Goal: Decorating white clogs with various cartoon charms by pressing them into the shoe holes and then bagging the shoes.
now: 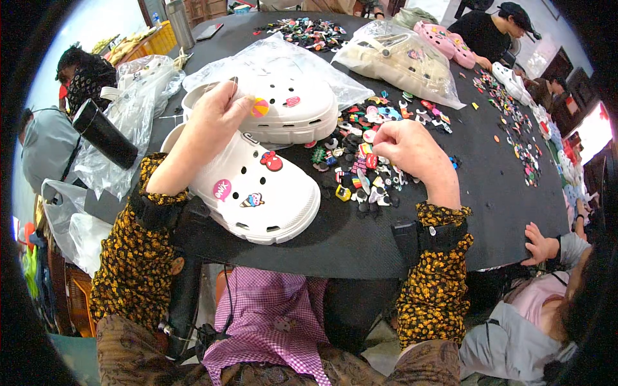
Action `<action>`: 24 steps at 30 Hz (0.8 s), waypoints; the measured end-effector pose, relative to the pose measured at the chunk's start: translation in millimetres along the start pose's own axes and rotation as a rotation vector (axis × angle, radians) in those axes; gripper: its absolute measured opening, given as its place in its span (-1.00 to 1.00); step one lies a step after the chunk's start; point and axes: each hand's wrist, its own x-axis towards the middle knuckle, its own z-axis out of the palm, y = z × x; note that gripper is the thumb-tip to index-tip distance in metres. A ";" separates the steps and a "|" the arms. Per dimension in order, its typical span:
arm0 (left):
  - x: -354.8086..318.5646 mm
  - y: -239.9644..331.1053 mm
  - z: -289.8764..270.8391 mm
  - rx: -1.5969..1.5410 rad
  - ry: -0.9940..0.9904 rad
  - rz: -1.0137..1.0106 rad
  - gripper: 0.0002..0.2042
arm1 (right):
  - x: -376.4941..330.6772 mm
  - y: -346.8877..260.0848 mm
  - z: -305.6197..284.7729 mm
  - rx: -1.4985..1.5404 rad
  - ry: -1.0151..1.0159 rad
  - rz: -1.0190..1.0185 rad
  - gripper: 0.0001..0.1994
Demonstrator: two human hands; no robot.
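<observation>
Two white clogs lie side by side on the black table. My left hand (212,125) is closed on the far clog (293,122), its thumb beside a round yellow-and-pink charm (259,107); the fingertips are hidden. A pink oval charm sits further along that clog. The near clog (283,199) lies partly under my left forearm and carries a red character charm (271,161), a pink speech-bubble charm and an ice-cream charm. My right hand (418,154) is bent down over a pile of shoe charms (364,183), fingers curled together; whether they pinch one is hidden.
Behind the pile, a clear bag (444,90) holds beige clogs. More charms (309,33) lie at the far edge and along the right. A black cylinder (106,135) and plastic bags are at the left. A co-worker's hand (541,244) rests on the right edge; other people sit around.
</observation>
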 end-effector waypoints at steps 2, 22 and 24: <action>0.4 -0.5 0.8 0.003 0.002 0.007 -0.70 | -0.6 -2.3 -1.0 -0.001 -0.091 0.049 -0.80; -6.0 14.1 -4.6 -0.140 -0.143 0.051 -0.74 | -0.5 -8.7 -3.0 0.510 0.003 -0.011 -0.70; -6.2 12.7 -4.0 -0.134 -0.152 0.061 -0.75 | -0.8 -12.4 1.5 0.680 0.086 -0.018 -0.70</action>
